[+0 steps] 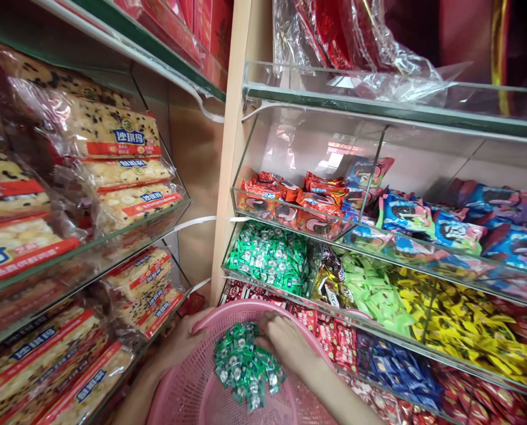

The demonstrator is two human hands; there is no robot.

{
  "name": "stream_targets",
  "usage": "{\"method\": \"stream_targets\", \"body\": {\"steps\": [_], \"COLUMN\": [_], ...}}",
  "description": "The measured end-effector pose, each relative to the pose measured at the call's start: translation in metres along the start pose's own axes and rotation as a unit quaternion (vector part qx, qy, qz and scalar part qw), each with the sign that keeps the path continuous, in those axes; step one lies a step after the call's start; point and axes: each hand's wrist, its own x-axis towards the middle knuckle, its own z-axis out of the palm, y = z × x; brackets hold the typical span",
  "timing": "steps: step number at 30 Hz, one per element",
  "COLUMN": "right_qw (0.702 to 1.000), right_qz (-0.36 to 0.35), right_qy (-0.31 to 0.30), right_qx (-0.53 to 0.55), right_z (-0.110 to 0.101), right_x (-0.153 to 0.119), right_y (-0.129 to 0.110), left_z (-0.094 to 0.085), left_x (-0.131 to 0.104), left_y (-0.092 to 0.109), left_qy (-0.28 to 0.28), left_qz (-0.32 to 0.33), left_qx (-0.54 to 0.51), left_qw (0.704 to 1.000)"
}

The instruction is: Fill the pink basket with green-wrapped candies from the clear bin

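Observation:
A pink perforated plastic basket (181, 378) is at the bottom centre, with a pile of green-wrapped candies (245, 366) inside it. My left hand (190, 336) grips the basket's left rim, its fingers partly hidden. Inside the basket my right hand (274, 336) rests against the right upper side of the green pile, fingers curled down; what they hold, if anything, is hidden. More green candies (267, 254) fill a clear shelf bin just above the basket.
Stacked packaged pastries (117, 130) line the glass shelves on the left. To the right, bins hold orange-red packs (320, 195), blue packs (405, 212), light green candies (373, 289) and yellow candies (462, 330). A wooden post (228, 147) divides the shelves.

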Motion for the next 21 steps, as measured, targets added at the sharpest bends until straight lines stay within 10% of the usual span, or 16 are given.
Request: {"method": "stream_targets", "body": {"steps": [8, 13, 21], "right_qw": [0.988, 0.954, 0.945], "right_qz": [0.054, 0.265, 0.305], "right_qy": [0.146, 0.133, 0.107], "right_qx": [0.016, -0.05, -0.05], "right_z": [-0.079, -0.083, -0.082], "right_x": [0.025, 0.052, 0.069], "right_y": [-0.004, 0.017, 0.019], "left_z": [0.001, 0.001, 0.001], "left_x": [-0.002, -0.001, -0.002], "left_y": [0.003, 0.0, -0.001], "left_qy": [-0.001, -0.001, 0.001], "left_qz": [-0.013, -0.001, 0.006], "left_qx": [-0.009, -0.005, -0.004], "left_qw": [1.0, 1.0, 1.0]}}
